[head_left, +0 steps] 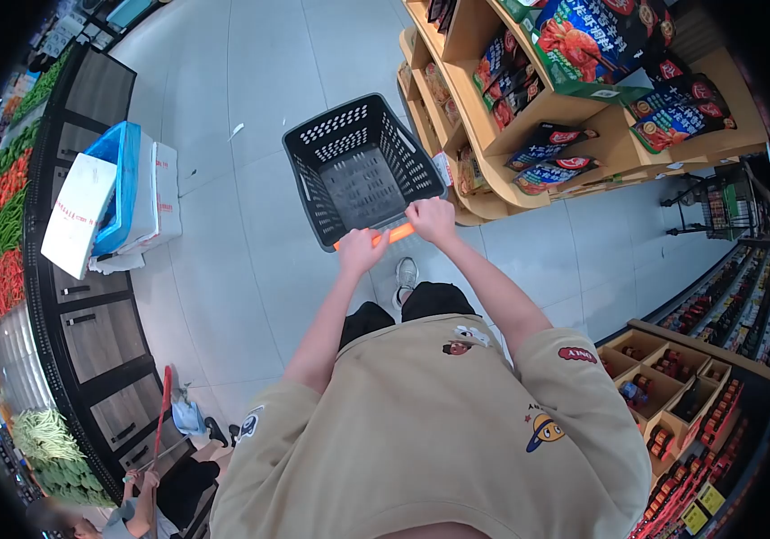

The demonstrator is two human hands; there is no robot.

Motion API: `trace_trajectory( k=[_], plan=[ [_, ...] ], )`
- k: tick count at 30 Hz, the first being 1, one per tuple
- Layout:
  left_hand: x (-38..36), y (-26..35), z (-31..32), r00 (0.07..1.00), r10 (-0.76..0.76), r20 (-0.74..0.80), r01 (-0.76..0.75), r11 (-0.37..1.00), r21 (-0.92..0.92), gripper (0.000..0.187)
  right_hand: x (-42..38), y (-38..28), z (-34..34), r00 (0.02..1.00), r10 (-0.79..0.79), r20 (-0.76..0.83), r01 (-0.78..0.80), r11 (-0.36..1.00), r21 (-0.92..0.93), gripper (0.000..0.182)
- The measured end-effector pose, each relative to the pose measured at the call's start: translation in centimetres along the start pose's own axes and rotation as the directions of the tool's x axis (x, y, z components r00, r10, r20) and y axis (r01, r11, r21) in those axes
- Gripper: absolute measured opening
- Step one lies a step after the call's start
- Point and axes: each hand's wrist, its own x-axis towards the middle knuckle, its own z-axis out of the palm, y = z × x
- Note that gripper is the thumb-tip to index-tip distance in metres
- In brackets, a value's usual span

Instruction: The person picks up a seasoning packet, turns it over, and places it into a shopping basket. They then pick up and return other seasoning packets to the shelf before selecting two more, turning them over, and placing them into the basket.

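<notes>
A black shopping basket with slotted sides stands in front of me, and nothing shows inside it. Along its near side runs an orange handle. My left hand is wrapped round the left part of this handle. Further right, my right hand is closed on the handle's other end, beside the basket's near right corner.
Wooden shelves with packaged food stand close on the right. On the left are a vegetable counter and a white box with a blue liner. A person is at lower left. Far right stands a cart.
</notes>
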Motion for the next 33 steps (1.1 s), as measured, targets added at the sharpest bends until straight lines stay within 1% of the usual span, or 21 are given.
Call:
trace_trajectory(
  k=[1, 3, 5, 6, 8, 10, 12, 15, 20, 22, 23, 25, 28, 30, 32, 33],
  plan=[
    [0.4, -0.6, 0.0, 1.000, 0.005, -0.001, -0.005, 1.000, 0.009, 0.039, 0.4, -0.1, 0.4, 1.000, 0.000, 0.000, 0.000, 1.000, 0.001, 0.030],
    [1.0, -1.8, 0.1, 1.000, 0.015, 0.001, -0.015, 1.000, 0.019, 0.038, 1.0, -0.4, 1.3, 0.998, -0.038, -0.058, 0.040, 0.999, 0.032, 0.028],
    [1.5, -3.2, 0.5, 0.997, 0.020, 0.070, -0.027, 0.995, 0.099, 0.036, 1.3, -0.7, 1.9, 0.998, -0.044, -0.041, 0.045, 0.999, 0.010, 0.027],
    [1.5, -3.9, 0.9, 0.997, 0.022, 0.071, -0.029, 0.995, 0.098, 0.036, 1.2, -0.6, 2.9, 0.999, -0.036, -0.017, 0.037, 0.999, 0.023, 0.027],
    [1.5, -5.2, 1.4, 0.985, -0.013, 0.169, -0.006, 0.993, 0.115, 0.036, 1.1, -0.5, 4.4, 1.000, -0.027, 0.005, 0.027, 0.999, 0.033, 0.026],
    [1.6, -5.9, 1.3, 0.984, -0.025, 0.176, 0.005, 0.993, 0.114, 0.036, 1.4, -0.7, 5.6, 0.997, -0.060, 0.048, 0.059, 0.998, 0.025, 0.025],
    [2.7, -7.1, 0.9, 0.981, -0.037, 0.191, 0.016, 0.993, 0.114, 0.036, 2.2, -1.3, 6.3, 0.997, -0.045, 0.060, 0.044, 0.999, 0.018, 0.026],
    [4.2, -8.8, -0.1, 0.980, -0.015, 0.199, -0.006, 0.995, 0.102, 0.035, 3.9, -2.6, 6.9, 0.996, -0.005, 0.088, 0.003, 1.000, 0.018, 0.026],
    [9.2, -10.8, -3.5, 0.984, 0.084, 0.158, -0.096, 0.993, 0.067, 0.036, 8.9, -5.0, 6.3, 0.997, 0.052, 0.058, -0.052, 0.999, 0.006, 0.025],
    [10.9, -11.9, -4.3, 0.978, 0.105, 0.183, -0.117, 0.992, 0.054, 0.034, 10.4, -5.9, 6.1, 0.994, 0.090, 0.066, -0.091, 0.996, 0.019, 0.024],
    [11.6, -12.3, -4.5, 0.972, 0.109, 0.209, -0.121, 0.992, 0.044, 0.033, 11.0, -6.3, 6.1, 0.993, 0.104, 0.057, -0.105, 0.994, 0.009, 0.024],
    [13.3, -12.9, -5.5, 0.967, 0.140, 0.212, -0.148, 0.989, 0.026, 0.034, 12.5, -7.2, 5.9, 0.993, 0.116, -0.010, -0.116, 0.993, -0.006, 0.024],
    [15.5, -14.0, -6.7, 0.957, 0.178, 0.228, -0.186, 0.982, 0.016, 0.036, 14.3, -8.0, 6.1, 0.986, 0.162, -0.030, -0.162, 0.987, 0.004, 0.024],
    [16.3, -14.3, -7.1, 0.951, 0.196, 0.237, -0.204, 0.979, 0.011, 0.036, 15.1, -8.6, 6.2, 0.980, 0.196, -0.043, -0.197, 0.980, -0.026, 0.025],
    [17.6, -14.8, -7.6, 0.956, 0.230, 0.180, -0.240, 0.970, 0.037, 0.037, 16.3, -8.9, 6.3, 0.975, 0.210, -0.068, -0.213, 0.977, -0.034, 0.026],
    [18.3, -15.0, -7.8, 0.951, 0.246, 0.186, -0.256, 0.966, 0.035, 0.037, 16.9, -9.1, 6.2, 0.971, 0.224, -0.079, -0.227, 0.973, -0.033, 0.026]
  ],
)
